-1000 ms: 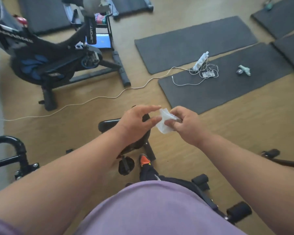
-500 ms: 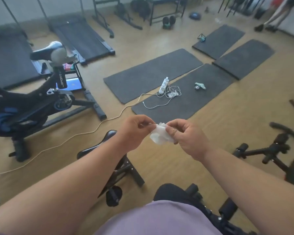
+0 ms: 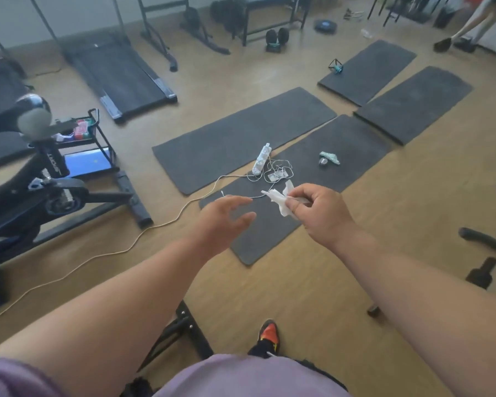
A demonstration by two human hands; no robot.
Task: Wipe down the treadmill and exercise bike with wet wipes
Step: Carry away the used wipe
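Now that the left hand has let go, fingers relaxed, the wipe sits mid-frame pinched in the right hand only. Probably unfolded; bike at left, treadmill upper left, neither touched.

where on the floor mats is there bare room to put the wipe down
The long mat left of the power strip is bare, as are the two far mats. The near mat is crowded at its middle: strip, tangled cable, teal item.
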